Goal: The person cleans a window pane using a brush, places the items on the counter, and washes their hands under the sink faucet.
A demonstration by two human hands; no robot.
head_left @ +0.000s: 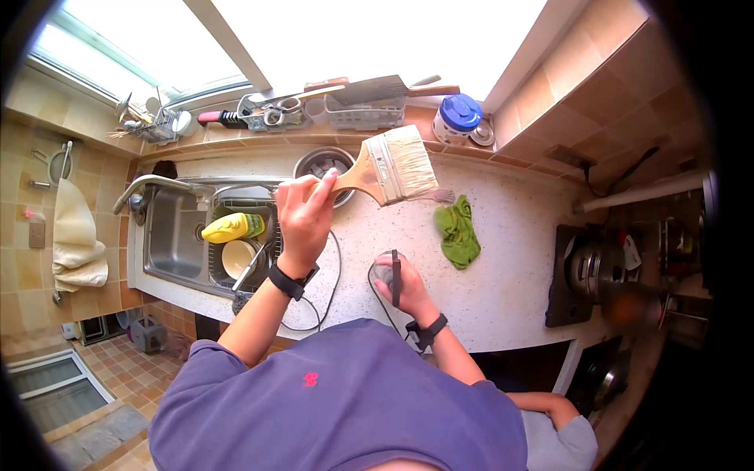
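The brush [399,166] is up in the air over the counter [503,314], and I take it as the middle of my clock, with the window [377,35] at twelve. Its wide, pale hairs point to three o'clock. My left hand [305,216] is at eight o'clock, and its fingers are closed around the wooden handle. My right hand [414,300] is at six o'clock, low over the counter. It is curled around a thin dark thing [396,282], but I cannot tell what that is. I have a black band on each wrist.

A round metal bowl [348,196] sits at nine o'clock, partly behind my left hand. The green cloth [458,235] lies in a crumpled heap between four and five o'clock. A long cord [338,271] bends across the counter at seven o'clock.

At eleven o'clock a clear basket [365,116] stands on the ledge, with a big knife [371,90] lying across its top. At two o'clock there is a jar [457,122] with a blue lid.

Farther out, the sink [166,235] is between eight and nine o'clock. A yellow bottle [232,228] lies in the rack [269,224] there, just above a white bowl [237,259]. At four o'clock a shiny pot [593,271] sits on the black stove [563,306]. Another person's bent arm [546,403] shows at five o'clock.
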